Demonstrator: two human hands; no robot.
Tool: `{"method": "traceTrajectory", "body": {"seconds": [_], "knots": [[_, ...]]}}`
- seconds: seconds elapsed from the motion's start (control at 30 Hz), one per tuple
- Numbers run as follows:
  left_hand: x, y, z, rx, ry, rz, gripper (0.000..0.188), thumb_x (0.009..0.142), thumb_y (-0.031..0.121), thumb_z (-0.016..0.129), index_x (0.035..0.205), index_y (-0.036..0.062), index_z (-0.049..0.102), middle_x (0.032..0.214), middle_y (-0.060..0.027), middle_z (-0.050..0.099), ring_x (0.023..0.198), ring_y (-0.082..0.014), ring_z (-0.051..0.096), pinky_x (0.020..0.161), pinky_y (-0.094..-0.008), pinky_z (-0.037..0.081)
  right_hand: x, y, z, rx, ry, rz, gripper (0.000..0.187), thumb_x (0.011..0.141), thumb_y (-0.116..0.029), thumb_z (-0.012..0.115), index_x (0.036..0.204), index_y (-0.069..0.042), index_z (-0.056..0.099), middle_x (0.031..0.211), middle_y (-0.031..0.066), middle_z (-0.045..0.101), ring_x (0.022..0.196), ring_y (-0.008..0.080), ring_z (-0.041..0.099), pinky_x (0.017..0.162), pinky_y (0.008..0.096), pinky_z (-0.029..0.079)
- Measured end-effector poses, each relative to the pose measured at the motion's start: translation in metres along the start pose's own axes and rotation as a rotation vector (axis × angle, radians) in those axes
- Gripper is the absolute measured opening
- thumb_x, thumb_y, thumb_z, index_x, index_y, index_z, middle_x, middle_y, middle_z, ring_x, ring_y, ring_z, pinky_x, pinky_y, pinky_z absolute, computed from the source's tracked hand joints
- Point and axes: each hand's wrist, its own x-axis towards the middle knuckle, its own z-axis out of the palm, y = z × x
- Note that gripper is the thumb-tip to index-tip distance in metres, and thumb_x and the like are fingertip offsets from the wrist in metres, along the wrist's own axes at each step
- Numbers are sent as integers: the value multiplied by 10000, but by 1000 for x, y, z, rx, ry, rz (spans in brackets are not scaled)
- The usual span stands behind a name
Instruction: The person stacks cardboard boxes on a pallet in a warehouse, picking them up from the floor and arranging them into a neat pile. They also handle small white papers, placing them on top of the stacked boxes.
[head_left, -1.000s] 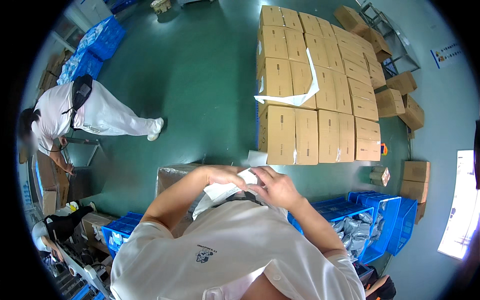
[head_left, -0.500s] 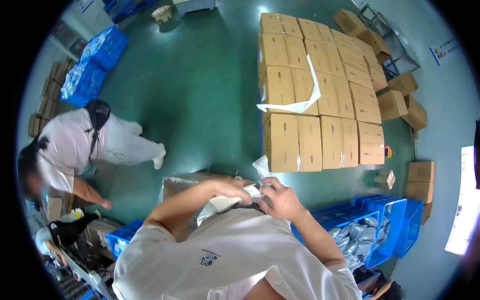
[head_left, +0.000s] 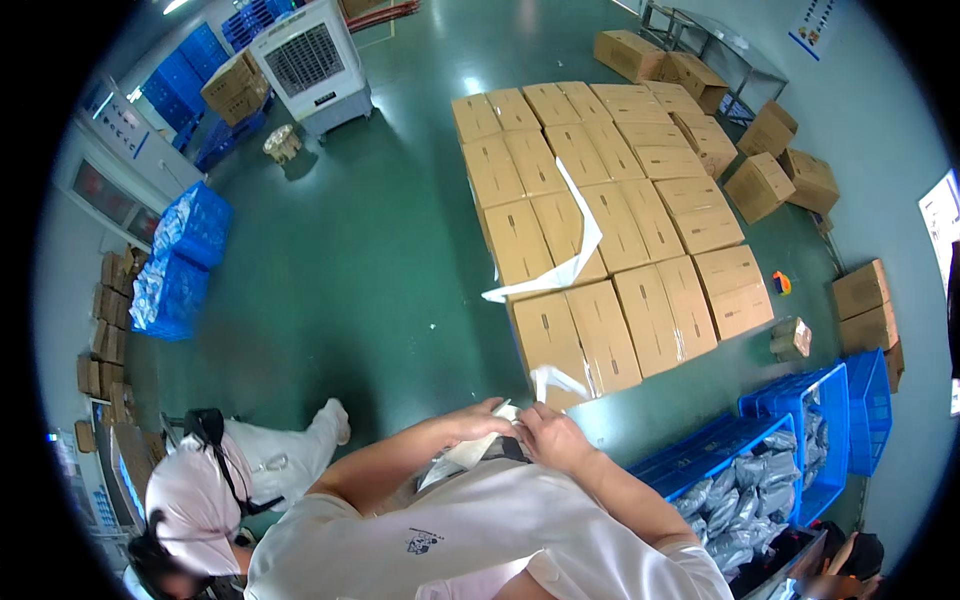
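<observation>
Your wrists angle inward, both hands close together ahead of your shirt [head_left: 480,525]. Left hand [head_left: 472,424] grips the folded white sheet [head_left: 464,455], which spreads toward the shirt. Right hand [head_left: 556,438] curls at its right end; can't tell if pinching. White strip [head_left: 543,381] shows just far of it.

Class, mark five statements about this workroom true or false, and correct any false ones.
1. A white strip lies across the cardboard boxes. True.
2. The person's hands are far apart and empty. False: the left hand and right hand are close together, holding white material.
3. A pale air cooler stands on the green floor. True.
4. The co-worker at lower left wears a black top. False: the top is pale.
5. The blue crates at far left hold pale packages. True.
</observation>
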Motion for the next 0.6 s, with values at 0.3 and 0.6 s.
{"method": "traceTrajectory", "body": {"seconds": [0.3, 0.6], "knots": [[45, 25, -48, 8, 3, 6, 1001, 746, 268, 728, 1504, -72, 169, 1100, -129, 582, 891, -168, 577, 749, -280, 471, 46, 36, -22, 121, 55, 5, 235, 804, -108, 625, 1016, -29, 560, 928, 209, 602, 816, 423, 635, 723, 498, 528], [60, 101, -146, 153, -279, -68, 1022, 713, 276, 730, 1498, -76, 179, 1215, -179, 546, 1004, -217, 559, 796, -307, 473, 126, 32, -4, 114, 130, 203, 229, 804, -126, 635, 997, -38, 548, 905, 202, 617, 815, 409, 643, 696, 484, 529]]}}
